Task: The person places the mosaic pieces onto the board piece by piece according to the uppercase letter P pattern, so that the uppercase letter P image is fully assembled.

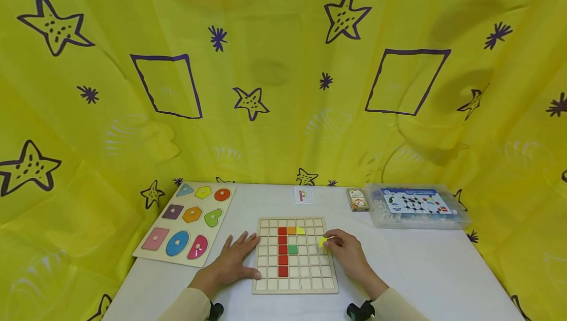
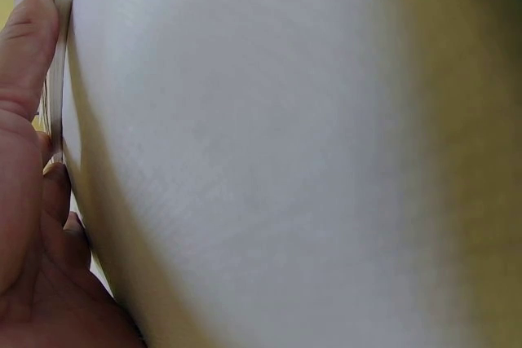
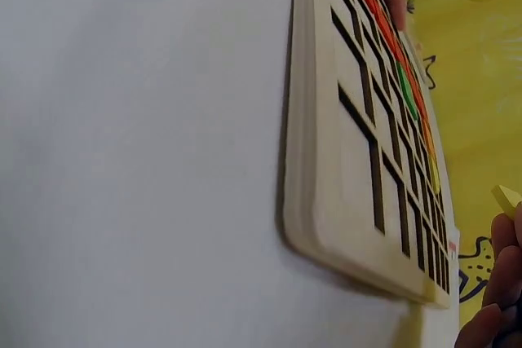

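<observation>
A wooden grid board (image 1: 294, 291) lies flat on the white table. A column of several red squares (image 1: 282, 250) fills part of it, with an orange square (image 1: 291, 231) and a round-edged yellow piece (image 1: 300, 231) beside the top one. One green square (image 1: 293, 249) sits lower. My left hand (image 1: 230, 261) rests along the board's left side, fingers spread, thumb touching the frame. Over the right edge, my right hand (image 1: 349, 253) pinches a yellow tile (image 1: 322, 242) between thumb and fingertips; the right wrist view shows this yellow tile (image 3: 507, 199) held above the board.
To the left lies a knobbed shape puzzle (image 1: 182, 202). Behind the grid are a small pattern card (image 1: 303, 195) and a small card box (image 1: 357, 200). A clear plastic case (image 1: 418, 208) stands at the back right. Yellow curtain (image 1: 283, 148) surrounds the table.
</observation>
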A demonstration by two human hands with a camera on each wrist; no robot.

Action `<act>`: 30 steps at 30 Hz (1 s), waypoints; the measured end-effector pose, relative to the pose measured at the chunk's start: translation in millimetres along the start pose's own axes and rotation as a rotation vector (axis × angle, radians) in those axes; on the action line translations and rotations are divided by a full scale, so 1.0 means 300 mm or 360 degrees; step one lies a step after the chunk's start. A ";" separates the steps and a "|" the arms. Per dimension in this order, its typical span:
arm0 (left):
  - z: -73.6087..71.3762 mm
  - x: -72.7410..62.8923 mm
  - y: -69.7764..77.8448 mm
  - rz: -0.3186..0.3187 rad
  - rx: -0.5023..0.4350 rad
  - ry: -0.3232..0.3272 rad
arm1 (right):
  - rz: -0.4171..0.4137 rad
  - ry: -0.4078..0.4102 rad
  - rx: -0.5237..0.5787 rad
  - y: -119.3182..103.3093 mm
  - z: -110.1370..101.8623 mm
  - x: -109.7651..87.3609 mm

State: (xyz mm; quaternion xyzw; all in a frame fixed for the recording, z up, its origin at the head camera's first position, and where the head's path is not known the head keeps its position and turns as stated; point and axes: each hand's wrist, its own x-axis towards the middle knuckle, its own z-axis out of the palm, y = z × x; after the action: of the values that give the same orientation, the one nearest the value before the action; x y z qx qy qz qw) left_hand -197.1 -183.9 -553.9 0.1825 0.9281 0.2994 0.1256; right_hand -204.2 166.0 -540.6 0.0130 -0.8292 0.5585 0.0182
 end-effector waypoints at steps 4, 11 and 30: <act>-0.001 -0.001 -0.002 0.0002 -0.0003 0.0002 | -0.0006 -0.0020 0.0052 -0.019 0.049 0.007; -0.002 -0.001 -0.001 -0.0006 -0.0006 -0.0002 | 0.0028 -0.0072 0.0112 -0.020 0.113 0.021; -0.002 0.000 0.003 -0.0021 0.0012 0.0000 | -0.0095 -0.0092 -0.0146 0.006 0.175 0.016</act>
State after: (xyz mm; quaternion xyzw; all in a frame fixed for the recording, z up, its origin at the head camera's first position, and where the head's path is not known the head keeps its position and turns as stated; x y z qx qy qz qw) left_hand -197.0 -183.4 -552.7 0.1771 0.9303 0.2950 0.1270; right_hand -210.0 117.9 -561.7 0.0528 -0.8533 0.5186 0.0115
